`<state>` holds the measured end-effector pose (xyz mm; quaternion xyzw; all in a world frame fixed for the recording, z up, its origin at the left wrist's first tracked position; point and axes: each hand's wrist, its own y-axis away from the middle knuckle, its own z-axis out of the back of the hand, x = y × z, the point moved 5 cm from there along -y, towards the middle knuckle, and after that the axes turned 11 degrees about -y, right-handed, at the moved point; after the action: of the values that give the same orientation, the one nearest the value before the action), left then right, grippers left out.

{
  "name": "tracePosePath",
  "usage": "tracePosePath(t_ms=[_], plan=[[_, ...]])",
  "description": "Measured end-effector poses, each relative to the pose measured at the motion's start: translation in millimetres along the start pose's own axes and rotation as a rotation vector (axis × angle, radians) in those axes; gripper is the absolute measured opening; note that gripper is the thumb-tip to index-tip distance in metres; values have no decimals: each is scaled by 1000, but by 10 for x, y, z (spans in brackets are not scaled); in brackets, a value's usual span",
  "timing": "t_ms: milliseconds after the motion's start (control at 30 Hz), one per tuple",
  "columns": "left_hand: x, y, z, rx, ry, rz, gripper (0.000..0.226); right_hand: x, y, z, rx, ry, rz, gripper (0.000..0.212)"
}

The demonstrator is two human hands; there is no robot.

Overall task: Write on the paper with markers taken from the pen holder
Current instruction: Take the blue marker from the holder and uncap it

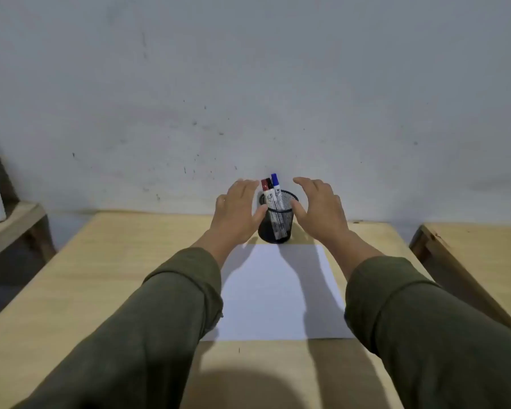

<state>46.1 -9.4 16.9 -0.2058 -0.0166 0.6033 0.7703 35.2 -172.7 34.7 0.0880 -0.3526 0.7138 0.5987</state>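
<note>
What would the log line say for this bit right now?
left hand: open beside pen holder | right hand: open, other side | markers: in holder | paper: blank

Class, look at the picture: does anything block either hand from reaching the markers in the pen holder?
Nothing visible does. The left hand and right hand flank the pen holder, both open, and the red marker and blue marker stick up uncovered above its rim.

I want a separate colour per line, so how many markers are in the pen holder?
3 by their caps, all upright in the black mesh pen holder: red marker, black marker close behind it, blue marker rightmost. Shorter ones could be hidden.
</note>
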Motion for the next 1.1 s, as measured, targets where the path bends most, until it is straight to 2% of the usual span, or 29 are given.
tracePosePath(t_ms=[267,433,633,800,1100], plan=[[-37,-37,-353,104,-76,-74,55,-127,-118,-218,49,74,34,47],[23,-73,-441,130,-43,-110,53,-193,-376,-348,85,31,42,48],[79,-131,-495,92,17,-141,49,-224,-625,-446,104,-10,61,49],[126,-164,-548,25,190,-123,47,-276,-728,-526,133,-6,65,50],[127,-173,-586,-12,249,-81,42,-283,-668,-507,19,-219,1,38]])
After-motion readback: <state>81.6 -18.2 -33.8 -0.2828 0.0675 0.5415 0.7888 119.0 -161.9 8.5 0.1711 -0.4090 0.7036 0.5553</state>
